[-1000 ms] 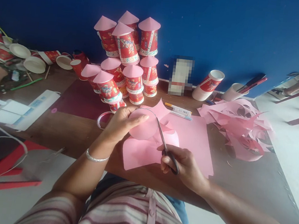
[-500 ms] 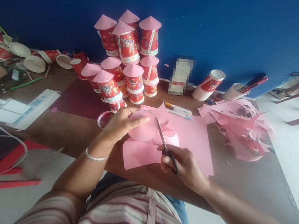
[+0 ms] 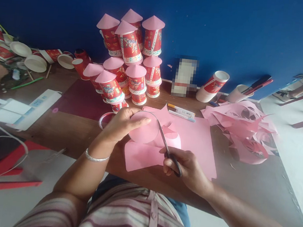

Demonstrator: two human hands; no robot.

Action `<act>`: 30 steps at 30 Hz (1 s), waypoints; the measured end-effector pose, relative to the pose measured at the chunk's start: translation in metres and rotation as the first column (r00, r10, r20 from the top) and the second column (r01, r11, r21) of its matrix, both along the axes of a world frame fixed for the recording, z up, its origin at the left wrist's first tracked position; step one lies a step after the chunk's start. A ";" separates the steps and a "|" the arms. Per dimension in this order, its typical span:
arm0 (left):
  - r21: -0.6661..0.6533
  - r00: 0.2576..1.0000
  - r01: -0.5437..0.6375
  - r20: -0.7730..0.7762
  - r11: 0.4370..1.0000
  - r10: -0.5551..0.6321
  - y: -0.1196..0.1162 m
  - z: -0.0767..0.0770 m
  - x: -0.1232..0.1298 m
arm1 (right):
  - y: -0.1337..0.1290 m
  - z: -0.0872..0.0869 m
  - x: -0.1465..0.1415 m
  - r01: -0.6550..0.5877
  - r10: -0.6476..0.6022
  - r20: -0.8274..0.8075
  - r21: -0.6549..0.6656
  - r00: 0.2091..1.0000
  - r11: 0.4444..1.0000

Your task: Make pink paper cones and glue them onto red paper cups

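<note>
My left hand [image 3: 127,123] is closed on a round pink paper disc [image 3: 144,131], thumb on top and fingers under it. My right hand [image 3: 182,165] grips black-handled scissors [image 3: 166,143], whose blades lie along the disc's right edge. Below the disc spread pink paper sheets [image 3: 195,143], with a curled offcut [image 3: 172,139] between disc and sheets. Two markers [image 3: 181,111] lie at the far edge of the sheets.
Behind my left hand stand stacked red cups [image 3: 130,48] with pink cone tops. Pink scraps [image 3: 243,126] pile up at the right, near a pen cup [image 3: 236,93] and a red-white cup [image 3: 212,86]. At the left are a power strip [image 3: 36,110] and a tape roll [image 3: 103,119].
The disc and scissors look almost the same as before. The whole view has shifted very slightly; both hands keep their hold.
</note>
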State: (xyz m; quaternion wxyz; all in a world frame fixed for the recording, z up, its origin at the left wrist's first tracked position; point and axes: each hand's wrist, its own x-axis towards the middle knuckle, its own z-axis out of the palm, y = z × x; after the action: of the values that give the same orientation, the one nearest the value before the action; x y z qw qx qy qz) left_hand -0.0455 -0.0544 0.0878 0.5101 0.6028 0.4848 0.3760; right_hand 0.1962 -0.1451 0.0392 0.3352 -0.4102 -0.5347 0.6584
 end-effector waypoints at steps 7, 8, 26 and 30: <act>-0.020 1.000 -0.008 -0.005 1.000 0.008 0.000 -0.001 -0.001 | 0.000 0.002 -0.001 -0.005 0.005 -0.030 0.009 1.000 1.000; -0.024 1.000 -0.005 -0.006 1.000 0.004 0.001 -0.001 -0.001 | 0.000 0.002 -0.001 -0.004 0.004 -0.029 0.010 1.000 1.000; -0.020 1.000 0.020 -0.017 1.000 -0.021 0.001 -0.004 0.000 | 0.000 0.002 0.000 0.003 -0.003 -0.021 -0.005 1.000 1.000; -0.030 1.000 0.023 -0.019 0.999 -0.024 0.002 -0.005 -0.002 | 0.000 0.002 0.000 0.003 -0.003 -0.017 -0.003 1.000 1.000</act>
State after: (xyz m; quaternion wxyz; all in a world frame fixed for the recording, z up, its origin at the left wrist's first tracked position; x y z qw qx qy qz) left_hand -0.0473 -0.0526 0.0823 0.5189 0.6042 0.4882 0.3569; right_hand 0.1958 -0.1452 0.0408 0.3400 -0.4060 -0.5304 0.6620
